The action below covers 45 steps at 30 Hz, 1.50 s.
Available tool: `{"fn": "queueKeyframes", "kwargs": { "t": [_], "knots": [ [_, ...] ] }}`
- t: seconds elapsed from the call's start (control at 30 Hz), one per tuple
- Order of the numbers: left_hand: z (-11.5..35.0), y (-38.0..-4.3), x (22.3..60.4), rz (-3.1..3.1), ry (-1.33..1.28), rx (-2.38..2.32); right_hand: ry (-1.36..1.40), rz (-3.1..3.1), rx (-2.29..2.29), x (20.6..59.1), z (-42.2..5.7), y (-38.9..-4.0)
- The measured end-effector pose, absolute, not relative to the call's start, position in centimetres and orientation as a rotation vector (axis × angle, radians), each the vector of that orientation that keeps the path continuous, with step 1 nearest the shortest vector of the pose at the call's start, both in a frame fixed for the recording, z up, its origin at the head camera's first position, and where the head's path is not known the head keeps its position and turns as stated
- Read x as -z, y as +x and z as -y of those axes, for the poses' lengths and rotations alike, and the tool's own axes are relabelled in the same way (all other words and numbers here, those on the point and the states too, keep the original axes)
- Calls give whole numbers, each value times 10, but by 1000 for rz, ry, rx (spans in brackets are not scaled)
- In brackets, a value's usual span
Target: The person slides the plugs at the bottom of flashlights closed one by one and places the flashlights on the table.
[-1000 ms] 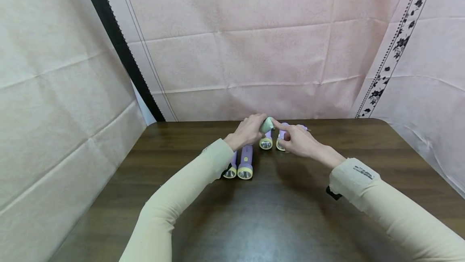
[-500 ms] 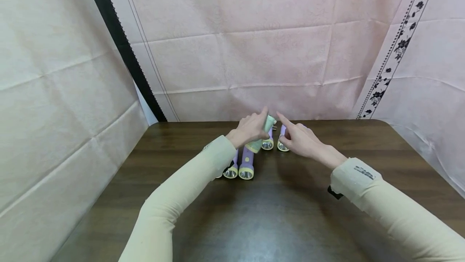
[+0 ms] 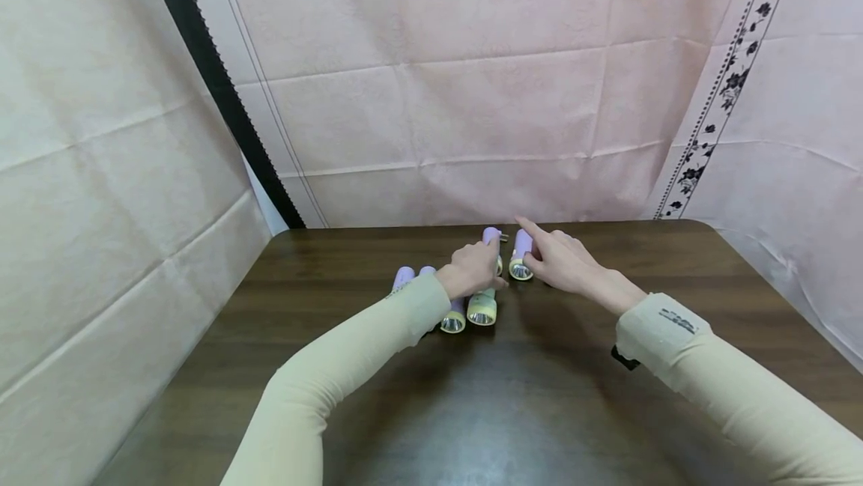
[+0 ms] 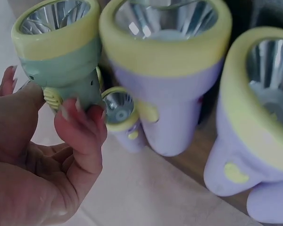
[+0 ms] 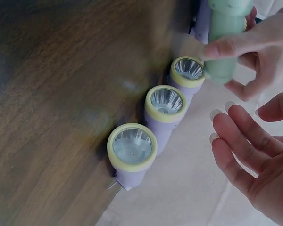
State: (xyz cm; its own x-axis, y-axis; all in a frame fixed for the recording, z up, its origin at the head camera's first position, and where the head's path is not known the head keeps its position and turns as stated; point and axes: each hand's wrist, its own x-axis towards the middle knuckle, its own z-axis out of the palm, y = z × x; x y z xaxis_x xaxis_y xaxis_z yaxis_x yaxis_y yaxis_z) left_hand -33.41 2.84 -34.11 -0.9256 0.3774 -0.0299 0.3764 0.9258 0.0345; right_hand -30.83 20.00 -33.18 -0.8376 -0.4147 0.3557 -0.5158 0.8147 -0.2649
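Note:
My left hand (image 3: 474, 267) grips a green flashlight (image 4: 61, 75) with a yellow rim, fingers and thumb around its body. In the head view its lens end faces me, at the right end of the front row beside a purple flashlight (image 3: 453, 317). My right hand (image 3: 562, 257) is beside a purple flashlight (image 3: 521, 254) in the back row, index finger extended and nothing in its grasp. In the right wrist view its fingers (image 5: 236, 136) are loosely bent, apart from the purple flashlights.
Another purple flashlight (image 3: 491, 234) in the back row is partly behind my left hand. Further purple flashlights (image 3: 403, 276) lie left, partly covered by my sleeve. Two metal prongs (image 5: 115, 184) stick out of one flashlight. A pale cloth (image 3: 499, 111) hangs behind the dark wooden table (image 3: 573, 396).
My left hand has brought the green flashlight from the back row toward me, its lens end now beside the front row. My right hand has drawn slightly away from it and stays near the back row.

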Motion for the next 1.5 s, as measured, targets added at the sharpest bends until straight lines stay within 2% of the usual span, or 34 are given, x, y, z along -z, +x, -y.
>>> {"fn": "queueKeyframes", "kwargs": {
  "t": [0.33, 1.07, 1.27, 1.5],
  "knots": [
    [-28, -335, 355, -3029, 577, -19, 715, 2723, -496, 332, -201, -311],
    [-32, -340, 357, -3011, 565, 51, 694, 2723, -473, 334, -211, -313],
    [-38, -355, 336, -3063, 492, 36, 682, 2742, -468, 332, -216, -313],
    [-43, -386, 321, -3050, 547, -122, 677, 2731, -482, 337, -218, -312]
  ]
}}
